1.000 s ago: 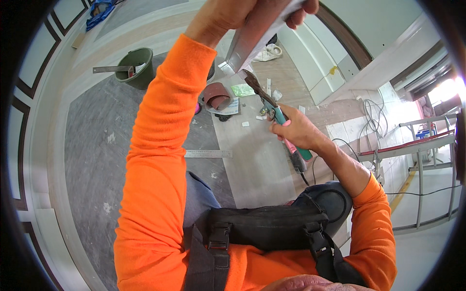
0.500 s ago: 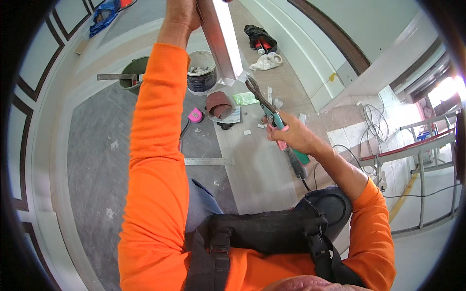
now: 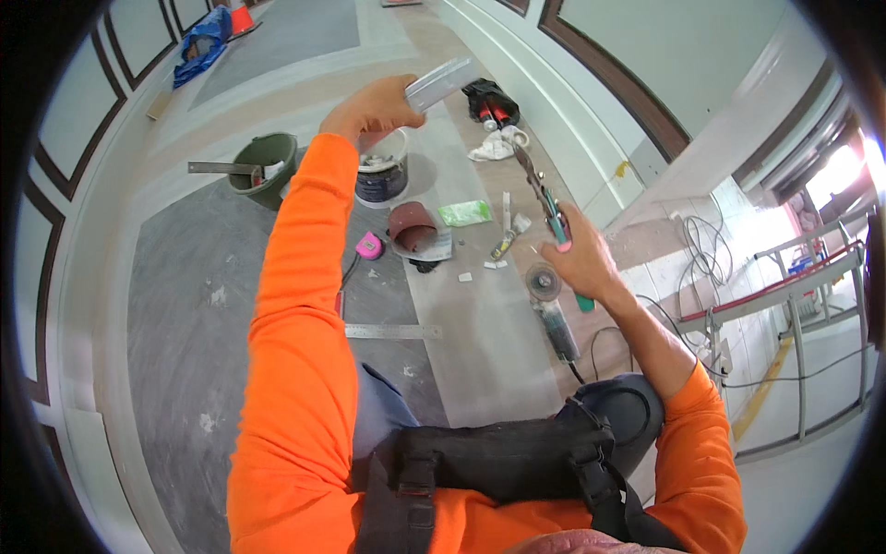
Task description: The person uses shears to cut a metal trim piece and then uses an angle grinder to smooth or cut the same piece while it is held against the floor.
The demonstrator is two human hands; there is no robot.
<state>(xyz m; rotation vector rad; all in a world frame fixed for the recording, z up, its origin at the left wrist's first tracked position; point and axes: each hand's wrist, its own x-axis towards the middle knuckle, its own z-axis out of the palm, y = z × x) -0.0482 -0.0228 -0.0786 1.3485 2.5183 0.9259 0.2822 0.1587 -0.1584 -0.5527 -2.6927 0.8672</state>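
In my left hand (image 3: pixel 374 113), raised at the upper middle, is a pale, shiny, channel-like strip (image 3: pixel 445 85), held at its near end and slanting up to the right. My right hand (image 3: pixel 586 258) is closed round the green handles of a pair of snips (image 3: pixel 552 212). Their dark jaws point up and away, apart from the strip. Just below that hand, an angle grinder (image 3: pixel 557 331) lies on the floor with its disc facing up. A yellow utility knife (image 3: pixel 503 246) lies to the left of the snips, near small white offcuts (image 3: pixel 465 277).
Left of centre stand a green bucket (image 3: pixel 285 152) with a square (image 3: pixel 217 169) across it and a dark-and-white bucket (image 3: pixel 383 187). Nearer lie rolled sandpaper (image 3: pixel 409 222), a pink tape measure (image 3: pixel 370 246) and a steel ruler (image 3: pixel 392 331). Cables (image 3: pixel 715 249) and a metal stand (image 3: pixel 796 288) are at right.
My left hand has come lower and right, and the strip has swung from pointing down toward the floor to slanting up right. My right hand has shifted slightly right with the snips, uncovering the knife and grinder disc.
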